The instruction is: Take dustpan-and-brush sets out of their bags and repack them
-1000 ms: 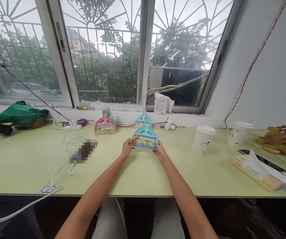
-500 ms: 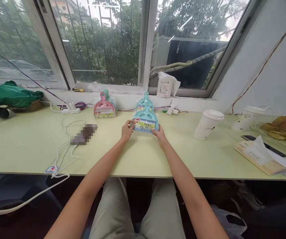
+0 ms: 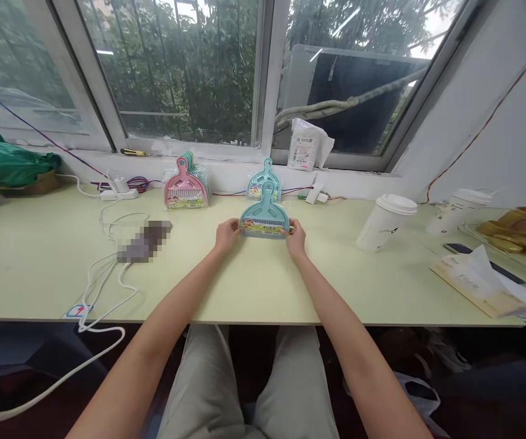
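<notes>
A packaged turquoise mini dustpan and brush set [image 3: 263,214] stands nearly upright at the middle of the desk, handle up. My left hand [image 3: 227,235] grips its left lower edge with closed fingers. On the opposite edge, my right hand [image 3: 295,238] is closed around the lower corner. Just behind it, another turquoise dustpan set [image 3: 263,178] in clear wrap leans against the wall, partly hidden. To the left, a row of several wrapped dustpan sets [image 3: 186,188] leans there too, a pink one in front and green ones behind.
The desk [image 3: 254,286] ends just above my lap. On the right are a lidded white cup [image 3: 386,222], a second cup [image 3: 457,210] and a tissue pack [image 3: 482,283]. White cables [image 3: 107,283] and a power strip [image 3: 119,193] lie left. A screwdriver [image 3: 133,152] rests on the sill.
The held dustpan set has tipped from leaning back to more upright, its handle now higher in view. Both hands keep hold of its sides. The camera view has shifted slightly.
</notes>
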Motion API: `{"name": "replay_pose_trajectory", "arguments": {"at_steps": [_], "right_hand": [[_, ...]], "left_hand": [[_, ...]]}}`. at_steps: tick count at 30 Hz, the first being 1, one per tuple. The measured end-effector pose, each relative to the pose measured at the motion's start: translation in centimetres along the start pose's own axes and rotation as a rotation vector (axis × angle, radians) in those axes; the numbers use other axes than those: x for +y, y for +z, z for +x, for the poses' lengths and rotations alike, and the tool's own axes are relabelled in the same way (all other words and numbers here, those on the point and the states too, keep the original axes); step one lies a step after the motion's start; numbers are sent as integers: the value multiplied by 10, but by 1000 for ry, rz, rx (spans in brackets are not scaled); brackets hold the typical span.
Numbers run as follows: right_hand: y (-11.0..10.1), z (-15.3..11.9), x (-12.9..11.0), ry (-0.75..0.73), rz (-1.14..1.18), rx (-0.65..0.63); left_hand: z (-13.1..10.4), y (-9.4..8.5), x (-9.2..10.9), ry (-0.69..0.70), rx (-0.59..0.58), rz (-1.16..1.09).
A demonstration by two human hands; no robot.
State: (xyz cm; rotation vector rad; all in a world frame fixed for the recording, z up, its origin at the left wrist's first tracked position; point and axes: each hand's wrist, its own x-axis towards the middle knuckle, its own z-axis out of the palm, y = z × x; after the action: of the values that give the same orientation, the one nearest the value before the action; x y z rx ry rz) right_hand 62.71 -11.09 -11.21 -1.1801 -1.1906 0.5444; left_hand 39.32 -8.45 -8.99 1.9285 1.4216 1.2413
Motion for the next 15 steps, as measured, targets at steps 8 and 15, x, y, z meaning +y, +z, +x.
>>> {"name": "replay_pose_trajectory", "arguments": {"at_steps": [8,15], "right_hand": [[18,66,26,-182,-356,56],[50,122,51,-204,-508,115]], "left_hand": [[62,29,-26,57,49,45],[126,60,-47,101,117,116]]}}
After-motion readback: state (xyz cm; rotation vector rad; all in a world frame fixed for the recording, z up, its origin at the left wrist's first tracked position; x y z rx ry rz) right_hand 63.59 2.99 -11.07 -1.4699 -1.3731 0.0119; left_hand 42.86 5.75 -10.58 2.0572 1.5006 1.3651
